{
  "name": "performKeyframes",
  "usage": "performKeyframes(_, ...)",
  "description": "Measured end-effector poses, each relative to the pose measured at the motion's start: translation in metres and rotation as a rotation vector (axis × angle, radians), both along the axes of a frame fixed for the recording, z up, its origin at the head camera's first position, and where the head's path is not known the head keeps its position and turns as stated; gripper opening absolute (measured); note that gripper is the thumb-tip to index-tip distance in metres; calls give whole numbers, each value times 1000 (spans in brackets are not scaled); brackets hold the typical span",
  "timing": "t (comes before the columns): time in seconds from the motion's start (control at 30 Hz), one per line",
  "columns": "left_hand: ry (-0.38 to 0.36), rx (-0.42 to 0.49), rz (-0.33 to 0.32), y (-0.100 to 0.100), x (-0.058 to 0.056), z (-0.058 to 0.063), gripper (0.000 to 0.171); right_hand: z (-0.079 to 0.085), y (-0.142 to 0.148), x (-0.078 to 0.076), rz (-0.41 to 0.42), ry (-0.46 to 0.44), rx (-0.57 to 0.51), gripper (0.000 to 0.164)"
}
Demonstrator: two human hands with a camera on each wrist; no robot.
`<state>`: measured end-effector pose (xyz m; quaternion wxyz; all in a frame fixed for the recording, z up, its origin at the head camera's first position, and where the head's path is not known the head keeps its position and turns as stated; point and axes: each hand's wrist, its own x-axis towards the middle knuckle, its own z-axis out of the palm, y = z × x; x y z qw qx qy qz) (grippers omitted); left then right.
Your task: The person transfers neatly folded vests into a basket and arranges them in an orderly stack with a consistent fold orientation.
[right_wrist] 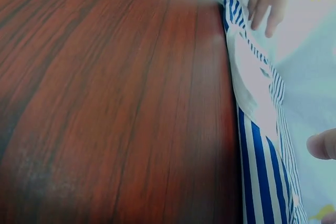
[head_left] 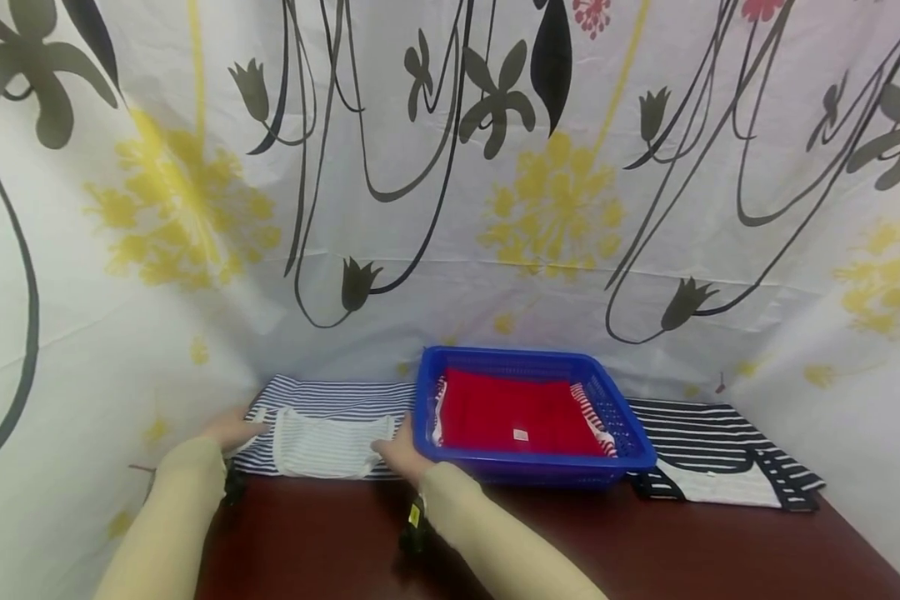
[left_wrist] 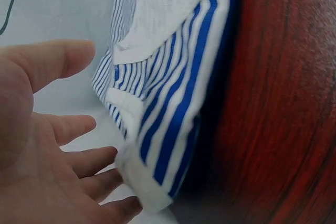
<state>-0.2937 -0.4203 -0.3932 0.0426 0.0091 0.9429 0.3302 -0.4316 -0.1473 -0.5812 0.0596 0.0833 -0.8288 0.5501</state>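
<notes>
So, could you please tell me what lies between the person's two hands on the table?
In the head view, the small white striped cloth spans the gap between left hand and right hand, lying on the blue-striped garment.

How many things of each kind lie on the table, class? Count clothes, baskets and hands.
Clothes: 3 (blue-striped garment, red garment, black-striped garment)
Baskets: 1 (blue basket)
Hands: 2 (left hand, right hand)
Total: 6

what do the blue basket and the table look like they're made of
The basket looks like glossy moulded plastic: its walls are a uniform bright blue mesh of small holes. The table looks like dark reddish wood or a wood-look laminate, since long grain lines and a soft sheen show in the wrist views.
</notes>
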Motion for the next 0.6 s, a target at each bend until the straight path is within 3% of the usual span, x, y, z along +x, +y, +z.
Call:
performKeyframes(0.07, -9, 20, -6, -3, -3, -6, 76, 26, 3, 22, 2, -3, -11, 110)
performKeyframes(0.17, -12, 54, 13, -4, -4, -12, 81, 94, 12, 77, 5, -43, 2, 107)
performKeyframes(0.2, -6, 55, 24, -4, -4, -13, 81, 100, 15, 82, 8, -63, -15, 106)
performKeyframes(0.3, -15, 57, 68, -3, -1, -15, 81, 143, 21, 118, -17, -91, 47, 101)
performKeyframes(0.4, -32, 33, 106, -1, 2, -14, 80, 155, 24, 129, -44, -68, 100, 95)
performKeyframes(0.5, -52, 34, 123, 2, 2, -10, 80, 154, 25, 130, -64, -40, 106, 89)
performKeyframes(0.6, -62, 38, 133, 3, 3, -6, 80, 152, 25, 129, -53, -67, 77, 90)
